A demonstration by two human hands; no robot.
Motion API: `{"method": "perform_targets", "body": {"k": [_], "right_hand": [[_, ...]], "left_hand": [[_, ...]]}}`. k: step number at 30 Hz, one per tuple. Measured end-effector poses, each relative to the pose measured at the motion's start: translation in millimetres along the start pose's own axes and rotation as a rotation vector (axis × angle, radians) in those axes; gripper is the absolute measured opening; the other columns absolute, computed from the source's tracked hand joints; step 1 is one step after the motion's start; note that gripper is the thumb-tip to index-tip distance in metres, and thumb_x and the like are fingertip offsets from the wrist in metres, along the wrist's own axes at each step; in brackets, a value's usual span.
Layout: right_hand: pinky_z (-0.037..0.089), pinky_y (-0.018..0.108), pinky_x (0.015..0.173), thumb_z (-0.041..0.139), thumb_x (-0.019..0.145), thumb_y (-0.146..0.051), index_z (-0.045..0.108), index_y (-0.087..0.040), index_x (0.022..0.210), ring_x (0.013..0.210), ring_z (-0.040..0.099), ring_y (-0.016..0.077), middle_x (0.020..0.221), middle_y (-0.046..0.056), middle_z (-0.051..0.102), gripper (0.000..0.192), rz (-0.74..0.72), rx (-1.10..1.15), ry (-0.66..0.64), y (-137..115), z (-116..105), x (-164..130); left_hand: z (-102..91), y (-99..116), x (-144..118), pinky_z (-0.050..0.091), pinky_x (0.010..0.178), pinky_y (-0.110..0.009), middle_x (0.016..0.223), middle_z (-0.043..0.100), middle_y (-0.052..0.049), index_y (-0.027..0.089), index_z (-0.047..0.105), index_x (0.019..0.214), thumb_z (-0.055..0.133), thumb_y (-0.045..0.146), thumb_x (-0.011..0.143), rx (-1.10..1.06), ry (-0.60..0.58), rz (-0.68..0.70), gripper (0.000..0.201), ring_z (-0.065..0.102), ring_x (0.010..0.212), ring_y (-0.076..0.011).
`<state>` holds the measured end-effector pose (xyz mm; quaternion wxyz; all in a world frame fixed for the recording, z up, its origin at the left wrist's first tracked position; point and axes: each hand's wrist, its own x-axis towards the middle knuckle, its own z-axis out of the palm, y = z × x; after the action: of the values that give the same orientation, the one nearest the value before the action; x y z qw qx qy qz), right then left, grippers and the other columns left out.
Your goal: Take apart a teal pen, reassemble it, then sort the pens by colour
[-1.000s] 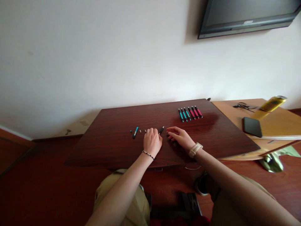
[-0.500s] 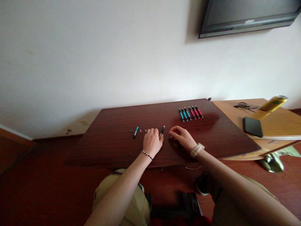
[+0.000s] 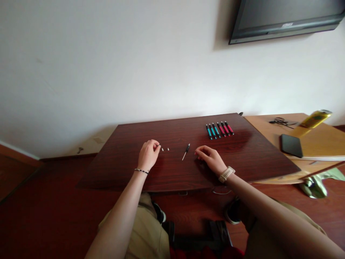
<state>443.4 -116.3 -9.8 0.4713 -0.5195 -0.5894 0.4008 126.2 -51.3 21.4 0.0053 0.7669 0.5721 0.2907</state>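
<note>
one pen half (image 3: 188,148) is lying, presumably for easy reach, between the right hand (image 3: 208,157), loosely curling around nothing visible, and the left hand (image 3: 149,154), which is covering a dark tip (image 3: 159,145); whether gripping, i'm unable to tell.

No legible text; logo (image 3: 287,25) on television (image 3: 287,32) too blurred.

Left hand (image 3: 149,155) bunched, right hand (image 3: 209,157) loosely curled.
</note>
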Motion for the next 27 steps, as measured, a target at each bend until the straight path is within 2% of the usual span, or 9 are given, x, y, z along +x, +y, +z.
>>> {"method": "perform_targets", "body": {"k": [3,5,8,11,14,16,23,27], "right_hand": [[0.05,0.033,0.081,0.054,0.1,-0.056,0.078,-0.022,0.105,0.086,0.066,0.0219,0.094,0.005,0.075,0.043,-0.065,-0.047,0.011,-5,3,-5],[0.049,0.033,0.081,0.048,0.103,-0.059,0.081,-0.022,0.104,0.085,0.065,0.0221,0.087,0.005,0.073,0.049,-0.081,-0.08,0.019,-9,3,-8],[0.047,0.031,0.069,0.04,0.105,-0.064,0.081,-0.02,0.104,0.065,0.058,0.0187,0.066,0.002,0.061,0.06,-0.056,-0.076,0.034,-12,4,-11],[0.044,0.029,0.06,0.038,0.105,-0.063,0.075,-0.017,0.118,0.054,0.05,0.0165,0.055,-0.001,0.054,0.061,-0.037,0.007,0.036,-10,5,-10],[0.039,0.027,0.05,0.043,0.104,-0.058,0.056,-0.018,0.14,0.049,0.045,0.0135,0.07,0.0,0.068,0.056,-0.019,0.158,0.057,-4,7,-8],[0.035,0.025,0.047,0.049,0.1,-0.053,0.048,-0.02,0.144,0.047,0.042,0.011,0.084,0.002,0.074,0.055,-0.009,0.216,0.071,0,8,-6],[0.047,0.026,0.056,0.049,0.098,-0.044,0.045,-0.022,0.135,0.056,0.058,0.0111,0.111,0.01,0.077,0.043,-0.022,0.257,0.099,5,8,-5],[0.047,0.026,0.053,0.049,0.098,-0.047,0.045,-0.022,0.134,0.057,0.06,0.012,0.115,0.011,0.077,0.044,-0.005,0.264,0.107,5,8,-5]], "left_hand": [[2.3,-3,-2,0.048,0.089,-0.035,0.093,0.065,-0.006,0.023,0.07,0.104,0.066,0.025,0.095,-0.007,-0.038,0.035,0.011,0.058,0.093,-0.0233],[6.0,-2,-3,0.049,0.091,-0.036,0.096,0.065,-0.007,0.023,0.073,0.103,0.067,0.025,0.094,0.008,-0.06,0.039,0.011,0.058,0.096,-0.0242],[11.8,1,-2,0.049,0.092,-0.038,0.098,0.065,-0.008,0.023,0.076,0.096,0.068,0.024,0.093,0.035,-0.1,0.028,0.008,0.058,0.097,-0.0252],[15.6,2,1,0.049,0.091,-0.038,0.097,0.065,-0.009,0.023,0.075,0.088,0.066,0.023,0.094,0.039,-0.114,0.017,0.011,0.058,0.095,-0.0254],[17.2,6,4,0.049,0.092,-0.037,0.097,0.065,-0.008,0.022,0.074,0.089,0.062,0.023,0.097,-0.004,-0.07,0.031,0.014,0.058,0.097,-0.0248],[17.8,11,5,0.048,0.093,-0.036,0.099,0.065,-0.008,0.022,0.073,0.091,0.06,0.023,0.099,-0.037,-0.053,0.055,0.015,0.058,0.099,-0.0239],[22.0,24,8,0.048,0.094,-0.036,0.099,0.065,-0.007,0.022,0.073,0.091,0.059,0.023,0.1,-0.04,-0.059,0.099,0.016,0.057,0.099,-0.024],[23.5,27,9,0.048,0.093,-0.037,0.098,0.065,-0.008,0.022,0.073,0.089,0.06,0.023,0.099,0.003,-0.077,0.091,0.016,0.057,0.099,-0.025]]}}
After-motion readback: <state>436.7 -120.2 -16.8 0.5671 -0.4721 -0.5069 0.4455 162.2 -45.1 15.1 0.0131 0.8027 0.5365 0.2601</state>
